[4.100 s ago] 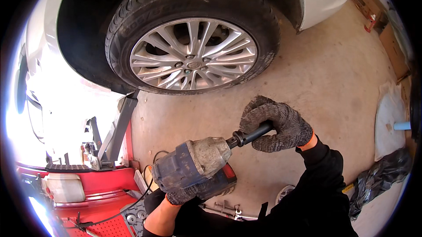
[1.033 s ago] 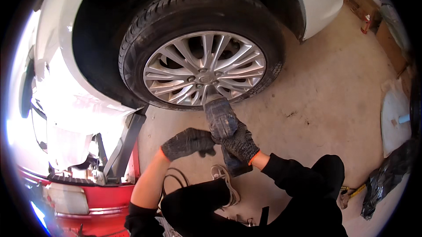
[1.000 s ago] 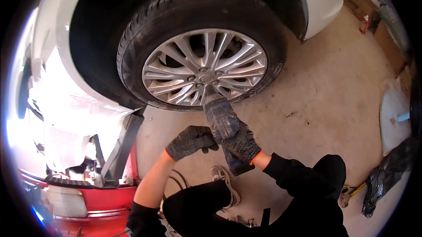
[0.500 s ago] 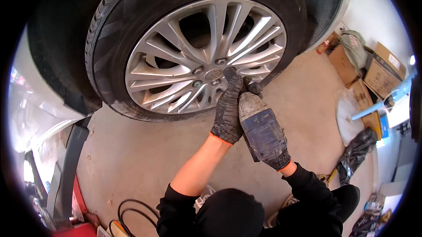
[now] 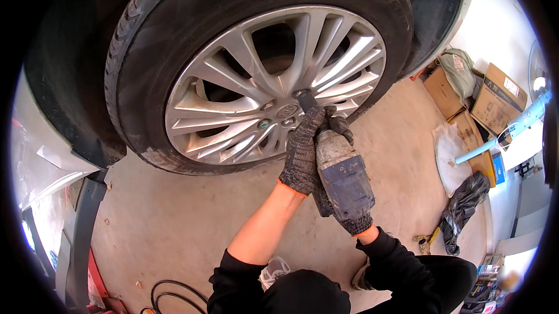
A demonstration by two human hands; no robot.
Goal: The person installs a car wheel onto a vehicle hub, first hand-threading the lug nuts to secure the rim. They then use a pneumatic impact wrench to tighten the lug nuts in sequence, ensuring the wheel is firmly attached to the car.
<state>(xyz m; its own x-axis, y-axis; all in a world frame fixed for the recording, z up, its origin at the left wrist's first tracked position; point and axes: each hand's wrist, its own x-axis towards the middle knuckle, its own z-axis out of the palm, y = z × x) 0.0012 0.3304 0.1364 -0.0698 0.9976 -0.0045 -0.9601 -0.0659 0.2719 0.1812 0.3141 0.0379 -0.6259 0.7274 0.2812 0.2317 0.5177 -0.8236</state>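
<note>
While the right hand [image 5: 356, 224] grips the impact wrench [image 5: 346, 181] from behind, fingers mostly hidden under its body, the left hand [image 5: 300, 161], ahead and leftward, wraps the dark socket [image 5: 306, 100]. Just past the left hand, socket end meets the silver wheel [image 5: 272, 85] near its hub. Farther, right of both hands: black plastic bag [image 5: 463, 212], then cardboard boxes [image 5: 498, 97].

The impact wrench [image 5: 346, 177] is before the wheel [image 5: 285, 111], boxes [image 5: 498, 100] rightward.
</note>
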